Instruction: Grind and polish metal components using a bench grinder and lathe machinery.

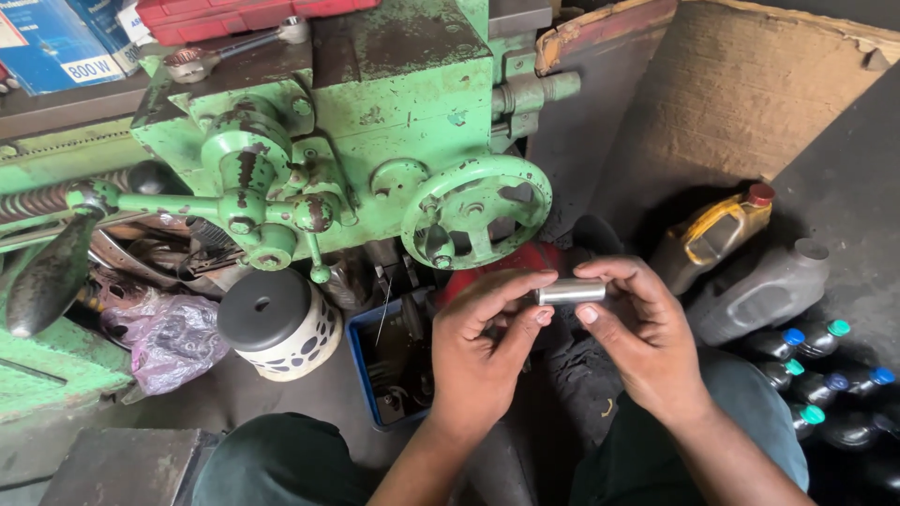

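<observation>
dim, soft daylight; sharp focus

metal cylinder ends hidden by fingers, blue box cut off

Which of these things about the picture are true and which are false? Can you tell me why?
1. Both hands hold a small shiny metal cylinder. True: the left hand and the right hand grip it by its ends.
2. The big machine is blue. False: it is green, with worn, rusty patches.
3. The machine has a round handwheel. True: it sits just above the hands.
4. The cylinder lies on the floor. False: it is held up in the fingers.
5. A pot with a black lid stands left of the hands. True.
6. The bottles on the right all have red caps. False: their caps are blue and green.
</observation>
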